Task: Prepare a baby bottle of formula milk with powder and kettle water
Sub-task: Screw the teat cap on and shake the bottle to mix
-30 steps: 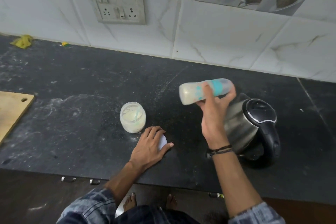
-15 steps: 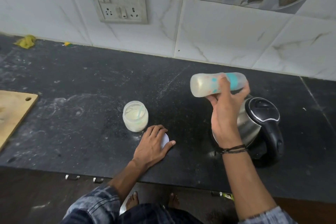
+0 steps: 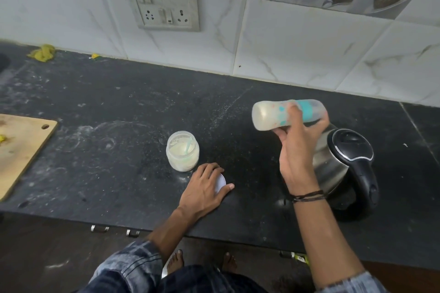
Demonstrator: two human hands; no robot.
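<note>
My right hand [image 3: 297, 150] grips a baby bottle [image 3: 269, 115] with a teal collar, held sideways in the air above the counter; milky liquid fills it. Just behind and right of that hand stands a steel kettle [image 3: 350, 164] with a black lid and handle. An open glass jar of formula powder [image 3: 182, 154] with a pale green scoop inside sits left of centre. My left hand [image 3: 204, 187] lies flat on the dark counter [image 3: 119, 126], covering a white round lid [image 3: 220, 182] right of the jar.
A wooden chopping board [image 3: 21, 147] lies at the left edge. A wall socket panel [image 3: 166, 3] sits on the tiled backsplash. Yellow scraps [image 3: 42, 52] lie at the back left. Powder dust marks the counter. Bare feet show below the counter's front edge.
The right hand with the bottle has shifted slightly, lifting up and to the right from 1 s ago. The left hand stays on the lid.
</note>
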